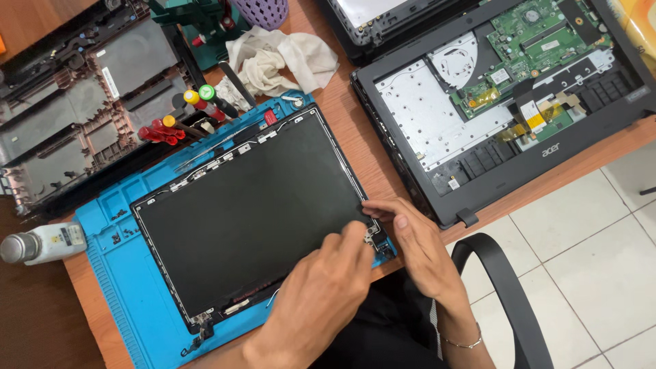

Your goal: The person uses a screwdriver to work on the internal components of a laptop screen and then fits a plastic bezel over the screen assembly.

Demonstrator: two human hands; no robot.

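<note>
A black laptop screen panel (pixel 253 205) lies flat in its lid frame on a blue work mat (pixel 130 273). My left hand (pixel 321 294) rests on the panel's near right corner, fingers curled down at the metal hinge bracket (pixel 372 238). My right hand (pixel 410 236) is just right of it, its fingertips pinching the panel's right edge by the same hinge. What lies between the fingers is hidden. A second hinge (pixel 203 320) shows at the near left corner.
Several screwdrivers (pixel 184 116) lie at the mat's far edge beside a white cloth (pixel 280 58). An opened laptop base with green board (pixel 506 89) sits to the right, a bare bottom cover (pixel 75 102) to the left, a small bottle (pixel 41 244) near left. A chair arm (pixel 506 287) lies below.
</note>
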